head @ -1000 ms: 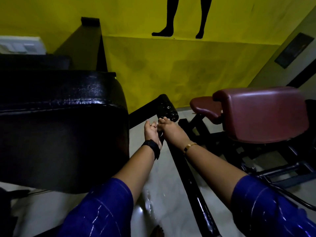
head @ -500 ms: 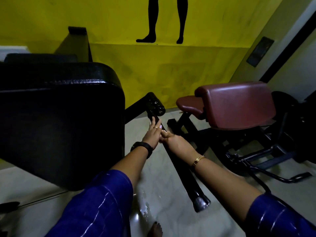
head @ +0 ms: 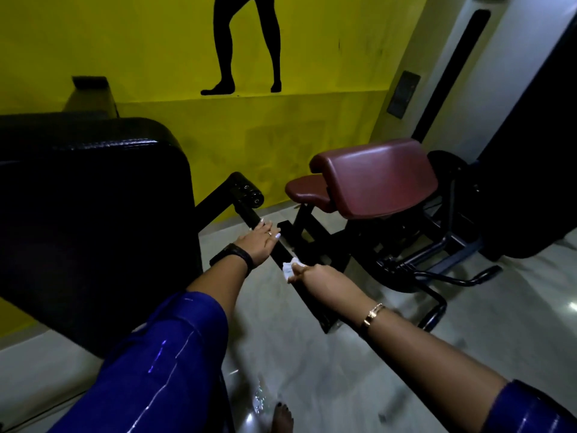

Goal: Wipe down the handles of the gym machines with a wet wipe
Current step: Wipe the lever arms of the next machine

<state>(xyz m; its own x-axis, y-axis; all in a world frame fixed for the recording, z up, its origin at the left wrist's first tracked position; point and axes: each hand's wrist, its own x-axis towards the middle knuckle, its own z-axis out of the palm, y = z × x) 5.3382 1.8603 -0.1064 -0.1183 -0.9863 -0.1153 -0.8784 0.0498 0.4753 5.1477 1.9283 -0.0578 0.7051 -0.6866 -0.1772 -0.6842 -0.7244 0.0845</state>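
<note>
1. The left hand (head: 260,242) lies flat on the long black metal bar (head: 281,253) of the gym machine; its fingers are straight and loose, not curled round the bar.
2. The right hand (head: 309,273) pinches a small crumpled white wet wipe (head: 288,266) in its fingertips and holds it against the same bar, closer to the person than the left hand is.
3. The step looks like rubbing this bar with the wipe; I cannot tell how many other machines are left to do.
4. To do it well, the right hand should press the wipe firmly and slide it along the whole bar; it should also fold the wipe round the bar so the sides and the underside get wet too; the left hand can keep the bar from swinging.
5. The wipe is small and soft, so it may bunch up or slip out; spread flat, it would clean more.
6. The wipe touches the bar at the tips of the right hand; it is near the left hand but apart from it, with a bare bit of bar between them.
7. The bar starts at a round black roller pad (head: 248,191) and runs under the left hand and past the wipe; a dark red padded seat (head: 374,179) stands to the right.
</note>
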